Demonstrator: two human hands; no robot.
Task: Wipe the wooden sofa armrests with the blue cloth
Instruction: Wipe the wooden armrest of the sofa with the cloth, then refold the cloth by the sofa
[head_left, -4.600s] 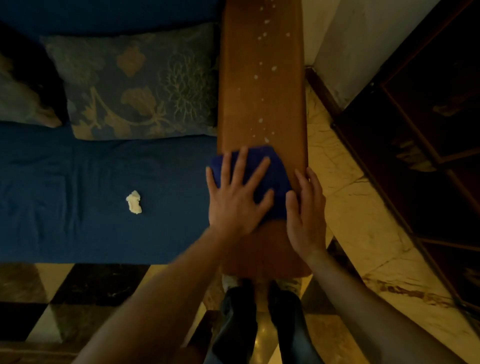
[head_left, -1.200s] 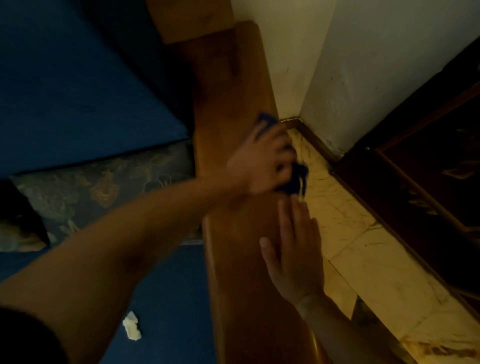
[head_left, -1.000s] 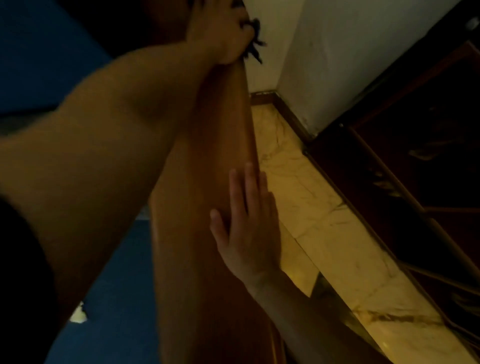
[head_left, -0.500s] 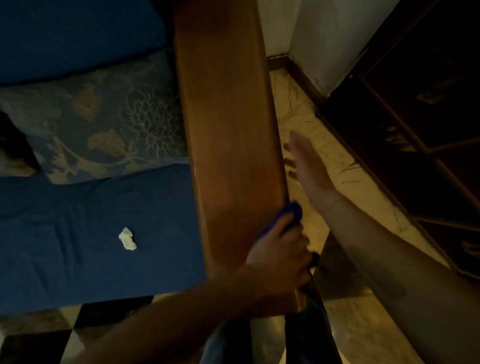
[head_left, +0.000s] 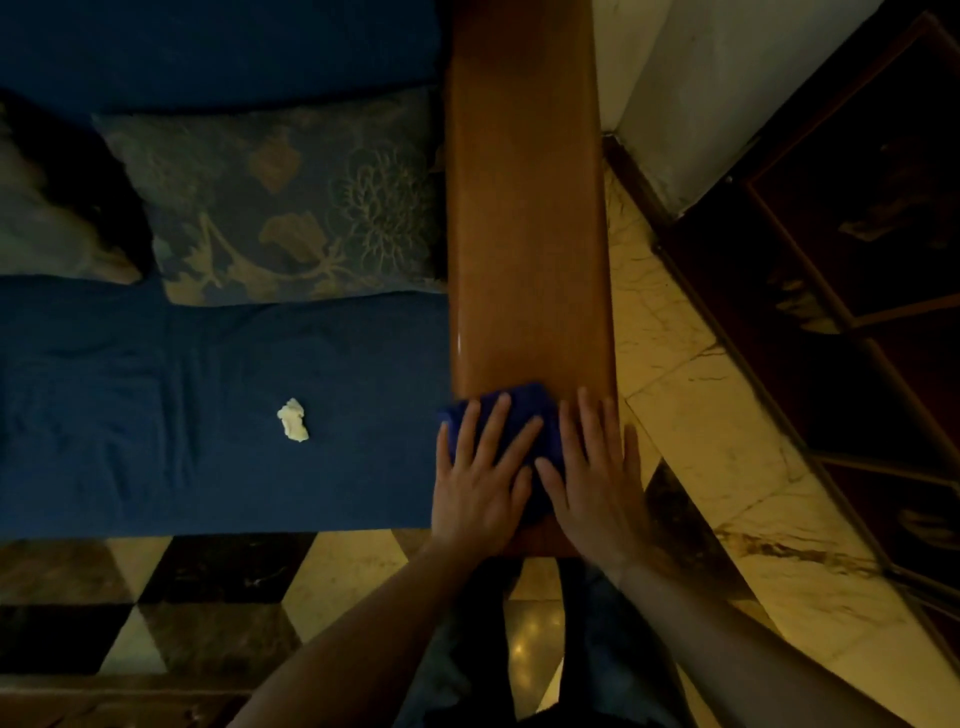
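Now my left hand presses the cloth flat, fingers spread, at the armrest's near end; my right hand rests flat beside. Next, push toward its far end.

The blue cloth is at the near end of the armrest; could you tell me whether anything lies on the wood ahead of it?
Nothing visible does. The armrest looks bare beyond the blue cloth, which lies under the left hand.
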